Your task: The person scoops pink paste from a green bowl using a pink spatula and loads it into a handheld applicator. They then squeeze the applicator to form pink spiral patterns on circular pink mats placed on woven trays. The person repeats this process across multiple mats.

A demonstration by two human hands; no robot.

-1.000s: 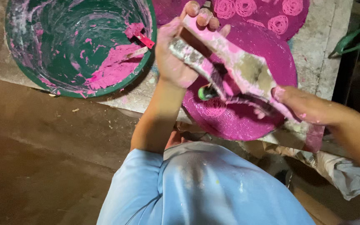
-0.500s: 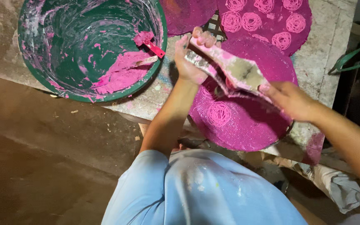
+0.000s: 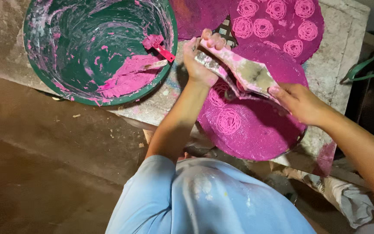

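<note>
My left hand [image 3: 202, 58] grips one end of a dough-smeared metal press [image 3: 243, 73]. Around the other end of the press my right hand [image 3: 301, 104] is closed. Thin pink strands run from the press down onto a round magenta mat [image 3: 260, 125]. Two pink spiral coils [image 3: 228, 121] lie on that mat below the press. A second magenta mat [image 3: 282, 21] behind it carries several pink coils.
A large green tub [image 3: 100, 47] at the upper left holds pink dough and a red-handled spatula [image 3: 159, 47]. The mats lie on a stained stone slab [image 3: 343, 56]. Crumpled cloth [image 3: 347, 199] lies at the lower right. My light blue-clad knees [image 3: 204, 199] fill the bottom.
The view has shifted, with the tub and mats now lower and more to the right. A second pink coil has appeared on the front mat, and the press has moved slightly.
</note>
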